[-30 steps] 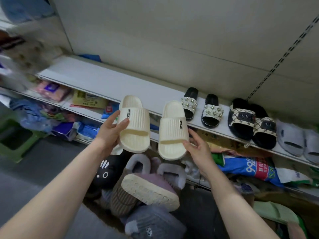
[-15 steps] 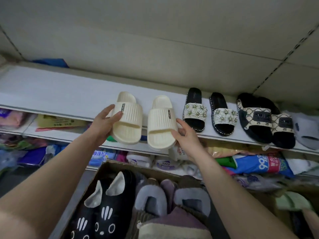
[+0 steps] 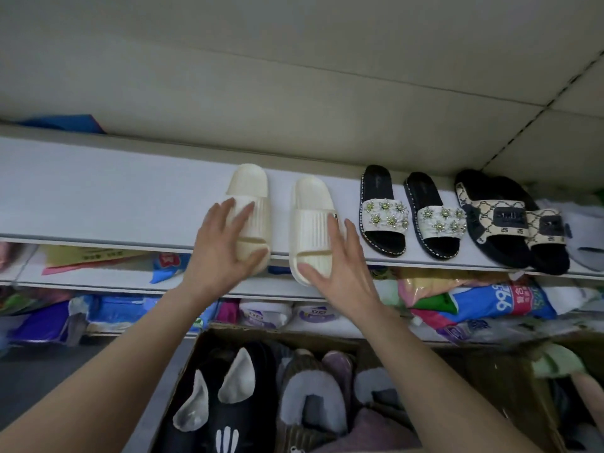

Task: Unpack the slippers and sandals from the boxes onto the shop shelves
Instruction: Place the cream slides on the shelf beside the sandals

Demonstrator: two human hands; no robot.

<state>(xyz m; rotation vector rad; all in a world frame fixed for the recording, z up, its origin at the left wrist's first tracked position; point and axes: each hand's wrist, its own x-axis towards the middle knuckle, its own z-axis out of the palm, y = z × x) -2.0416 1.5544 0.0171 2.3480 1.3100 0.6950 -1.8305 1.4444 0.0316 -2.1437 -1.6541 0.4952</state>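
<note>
Two cream ribbed slippers lie side by side on the white shelf (image 3: 114, 197), toes over its front edge. My left hand (image 3: 222, 250) rests on the left slipper (image 3: 248, 181), fingers straight over its strap and thumb against the toe. My right hand (image 3: 346, 269) touches the right slipper (image 3: 310, 220), with straight fingers along its right side and the thumb at the toe. Below my arms a cardboard box (image 3: 202, 341) holds black cat-face slippers (image 3: 235, 387) and grey furry slippers (image 3: 310, 397).
Right of the cream pair stand black sandals with flower straps (image 3: 385, 210) and black sandals with patterned straps (image 3: 500, 217), then grey slippers at the frame edge. The shelf runs bare to the left. Lower shelves hold packaged goods (image 3: 490, 302).
Both cream slippers went from held in the air onto the shelf and further back. My hands have loosened from gripping their sides to lying flat against them.
</note>
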